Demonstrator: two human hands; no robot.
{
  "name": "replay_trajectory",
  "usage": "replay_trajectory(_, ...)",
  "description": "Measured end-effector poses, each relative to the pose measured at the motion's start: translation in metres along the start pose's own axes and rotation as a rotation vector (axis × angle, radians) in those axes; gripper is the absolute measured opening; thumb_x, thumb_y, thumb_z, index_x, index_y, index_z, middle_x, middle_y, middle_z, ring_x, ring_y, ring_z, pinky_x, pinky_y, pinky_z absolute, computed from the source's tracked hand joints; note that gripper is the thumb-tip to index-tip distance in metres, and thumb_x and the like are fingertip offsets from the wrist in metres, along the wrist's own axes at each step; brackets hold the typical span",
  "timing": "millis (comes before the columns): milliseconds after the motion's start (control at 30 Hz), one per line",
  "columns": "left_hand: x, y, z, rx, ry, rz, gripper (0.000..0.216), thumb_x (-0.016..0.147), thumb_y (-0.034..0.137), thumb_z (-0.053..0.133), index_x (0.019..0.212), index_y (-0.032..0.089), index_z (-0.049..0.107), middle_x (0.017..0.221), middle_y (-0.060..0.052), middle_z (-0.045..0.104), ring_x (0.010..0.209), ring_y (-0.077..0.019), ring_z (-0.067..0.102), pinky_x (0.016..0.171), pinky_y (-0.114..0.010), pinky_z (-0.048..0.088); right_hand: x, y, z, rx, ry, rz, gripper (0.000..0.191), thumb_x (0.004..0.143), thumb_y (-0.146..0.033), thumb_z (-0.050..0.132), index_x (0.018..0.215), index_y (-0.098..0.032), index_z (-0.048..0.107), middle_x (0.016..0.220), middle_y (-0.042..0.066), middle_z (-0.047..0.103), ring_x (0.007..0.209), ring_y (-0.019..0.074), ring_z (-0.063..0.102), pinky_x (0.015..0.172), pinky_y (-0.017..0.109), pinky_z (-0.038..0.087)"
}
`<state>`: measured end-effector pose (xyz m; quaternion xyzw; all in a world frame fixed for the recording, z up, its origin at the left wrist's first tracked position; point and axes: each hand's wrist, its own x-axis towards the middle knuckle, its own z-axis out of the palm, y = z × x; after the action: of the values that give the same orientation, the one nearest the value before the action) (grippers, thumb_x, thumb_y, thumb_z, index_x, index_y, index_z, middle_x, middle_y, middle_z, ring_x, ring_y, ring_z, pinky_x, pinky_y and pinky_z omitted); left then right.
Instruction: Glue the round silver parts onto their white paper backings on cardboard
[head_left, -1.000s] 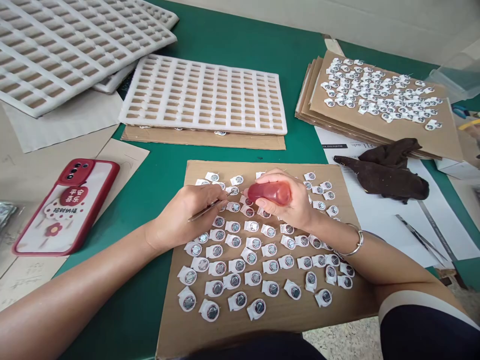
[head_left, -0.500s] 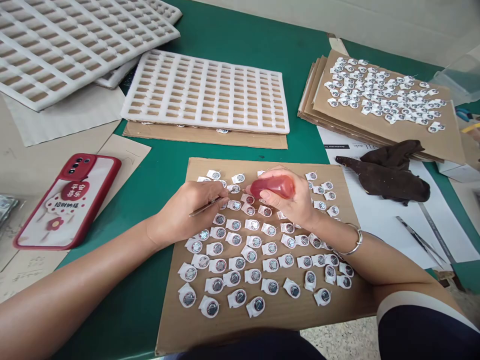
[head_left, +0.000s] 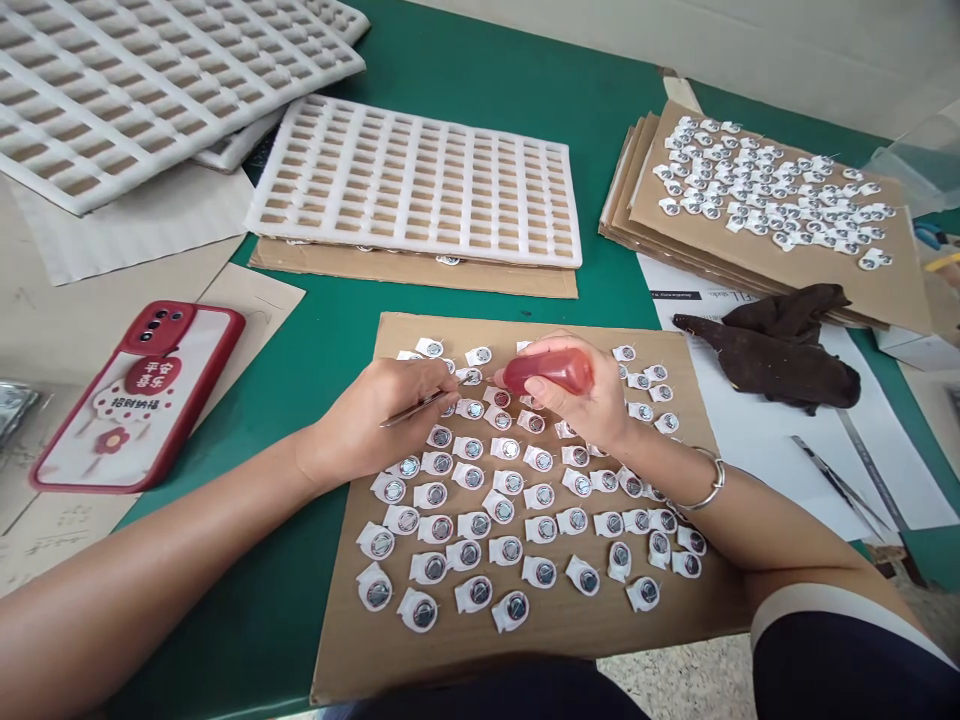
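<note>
Between the fingers of my left hand (head_left: 397, 415) is a pair of metal tweezers (head_left: 415, 409), its tip at a small round silver piece on a white tab (head_left: 471, 377). My right hand (head_left: 592, 400) is wrapped around a soft red squeeze bottle (head_left: 551, 372), tipped so that its thin nozzle points left at the same piece. Whether the nozzle touches it I cannot tell. Many such round pieces lie in loose rows on a brown cardboard sheet (head_left: 405, 670) under both hands. My right hand hides some of them.
White gridded foam trays (head_left: 416, 180) lie at the back and far left. A phone in a red case (head_left: 142, 400) is at left. Stacked cardboard sheets (head_left: 750, 235) with more pieces stand back right, near dark brown gloves (head_left: 780, 350) and another pair of tweezers (head_left: 840, 485).
Both hands keep nearly the same pose, with the nozzle and tweezers at the same piece. The whole view has shifted very slightly.
</note>
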<state>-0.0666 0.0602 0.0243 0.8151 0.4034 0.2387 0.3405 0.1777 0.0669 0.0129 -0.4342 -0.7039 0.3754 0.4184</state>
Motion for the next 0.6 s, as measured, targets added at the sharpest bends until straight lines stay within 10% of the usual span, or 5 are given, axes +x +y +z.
replay_trajectory(600,0.0010,0.0016,-0.0021,-0.014,-0.008,-0.008,0.013,0.083,0.013,0.051,0.089,0.019,0.061,0.071,-0.001,0.061,0.061,-0.0125,0.054,0.053,-0.028,0.038,-0.0008,0.0012,0.0010,0.045,-0.033,0.073,0.025,0.074,-0.035,0.069,0.096,-0.024,0.062,0.095,0.002,0.063,0.088,0.0181,0.063,0.080,0.035,0.055)
